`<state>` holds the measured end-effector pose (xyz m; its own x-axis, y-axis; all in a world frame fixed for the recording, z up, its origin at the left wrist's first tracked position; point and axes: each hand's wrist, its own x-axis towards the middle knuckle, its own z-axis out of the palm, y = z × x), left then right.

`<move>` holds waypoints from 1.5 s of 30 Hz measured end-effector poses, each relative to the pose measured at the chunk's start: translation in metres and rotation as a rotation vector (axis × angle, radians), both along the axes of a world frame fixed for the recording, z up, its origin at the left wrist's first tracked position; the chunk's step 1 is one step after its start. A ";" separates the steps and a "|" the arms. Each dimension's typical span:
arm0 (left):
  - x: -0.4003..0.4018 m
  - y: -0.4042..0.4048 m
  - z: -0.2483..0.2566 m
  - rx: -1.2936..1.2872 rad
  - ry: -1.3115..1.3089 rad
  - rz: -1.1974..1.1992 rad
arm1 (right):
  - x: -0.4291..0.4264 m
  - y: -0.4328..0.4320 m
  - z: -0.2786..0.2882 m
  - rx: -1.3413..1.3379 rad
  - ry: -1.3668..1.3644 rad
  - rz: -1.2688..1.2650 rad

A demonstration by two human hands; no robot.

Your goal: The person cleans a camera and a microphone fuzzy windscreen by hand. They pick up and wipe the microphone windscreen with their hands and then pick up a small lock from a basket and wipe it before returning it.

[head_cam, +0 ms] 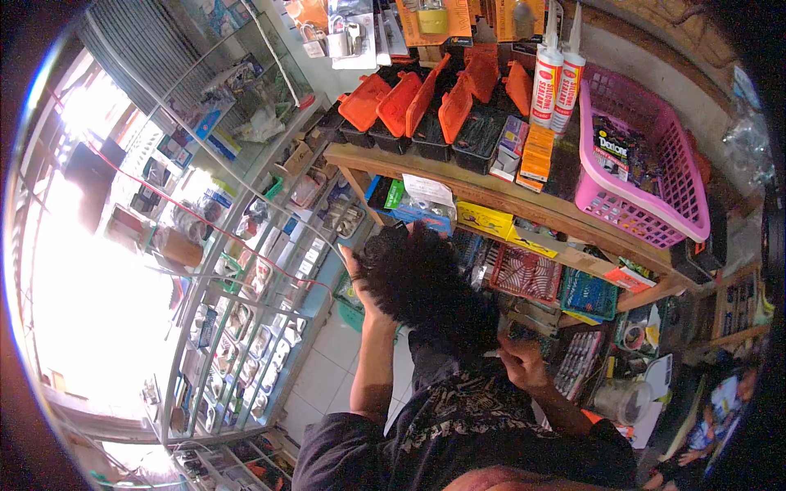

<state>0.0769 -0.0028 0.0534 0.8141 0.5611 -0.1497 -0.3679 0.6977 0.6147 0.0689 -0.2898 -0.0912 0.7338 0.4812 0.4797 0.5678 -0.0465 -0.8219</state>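
Note:
A black fluffy bundle [430, 276], which looks like a duster, fills the middle of the view in front of my dark printed T-shirt [466, 411]. On its left side rests my left hand [367, 293], thumb upward, the other fingers mostly hidden by the dark fibres. My right hand [522, 362] is curled at the lower right end, where a small pale piece, possibly part of a handle, shows beside the fingers. Beyond the bundle stands a wooden shelf [393, 161]. What the fibres cover on its lower level cannot be seen.
A glass display case [245, 325] with several small baskets runs along the left. On the wooden shelf stand black bins with orange lids [365, 104], silicone sealant tubes [546, 92] and a pink basket [638, 202]. White floor tiles [319, 374] show below; a red cord [202, 227] crosses the case.

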 end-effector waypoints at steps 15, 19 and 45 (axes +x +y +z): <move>0.003 -0.002 0.002 -0.019 -0.308 -0.356 | -0.009 0.012 -0.012 0.040 -0.072 0.087; 0.003 0.006 0.013 0.154 -0.304 -0.280 | -0.025 0.017 -0.025 0.068 -0.168 0.084; 0.019 0.016 -0.005 -0.359 -0.478 -0.308 | -0.006 0.000 -0.029 -0.038 -0.155 0.019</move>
